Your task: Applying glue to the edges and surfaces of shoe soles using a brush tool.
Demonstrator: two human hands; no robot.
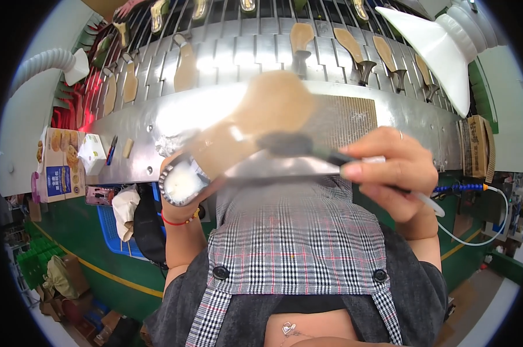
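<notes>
My left hand [176,210] is closed round a small round cup [165,185] with white stuff inside, and on the tan shoe sole [279,107] that slants up and to the right from it. The cup and sole hide most of its fingers. In my right hand [397,173], a black-handled brush [336,156] is pinched between thumb and fingers. The dark brush head, smeared by motion, lies over or against the sole's right edge; contact cannot be told. A pale tube shows below my right hand.
Beyond the metal ledge [117,124], a slatted conveyor [232,55] carries several tan soles, some with dark heels. Corrugated cardboard [354,121] lies on the ledge. White funnel-shaped hoods hang left [76,66] and right [446,52]. A tissue pack [92,153] and pens [111,149] sit left.
</notes>
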